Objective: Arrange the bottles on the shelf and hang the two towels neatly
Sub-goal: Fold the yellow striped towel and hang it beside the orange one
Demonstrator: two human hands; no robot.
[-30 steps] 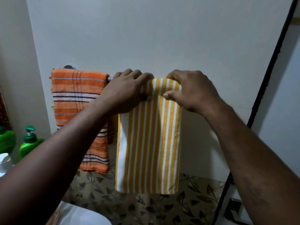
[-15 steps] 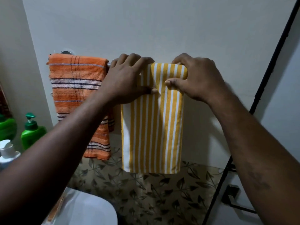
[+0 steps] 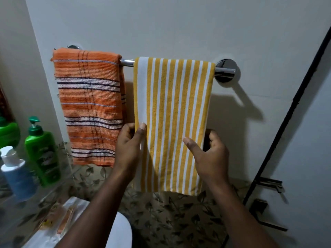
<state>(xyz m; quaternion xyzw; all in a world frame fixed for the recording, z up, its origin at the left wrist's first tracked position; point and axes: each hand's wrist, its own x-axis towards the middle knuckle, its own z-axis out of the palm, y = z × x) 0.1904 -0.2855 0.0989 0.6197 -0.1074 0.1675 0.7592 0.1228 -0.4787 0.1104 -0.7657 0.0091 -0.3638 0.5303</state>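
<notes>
A yellow-and-white striped towel (image 3: 172, 104) hangs flat over the chrome towel bar (image 3: 127, 62) on the wall. An orange striped towel (image 3: 89, 104) hangs on the same bar to its left. My left hand (image 3: 128, 149) pinches the yellow towel's left edge halfway down, thumb in front and fingers behind. My right hand (image 3: 209, 158) holds the right edge at about the same height, thumb on the front and fingers curled behind. At the left stand a green pump bottle (image 3: 43, 154), a blue bottle with a white cap (image 3: 16, 174) and another green bottle (image 3: 9, 133).
A white rounded fixture (image 3: 120, 233) sits below my arms. Leaf-patterned tiles (image 3: 179, 212) cover the lower wall. A black door frame (image 3: 279, 133) with a black handle (image 3: 265, 212) runs down the right side.
Both hands have slid down from the top fold of the yellow towel at the bar to its side edges halfway down. The towel now hangs wider and flatter.
</notes>
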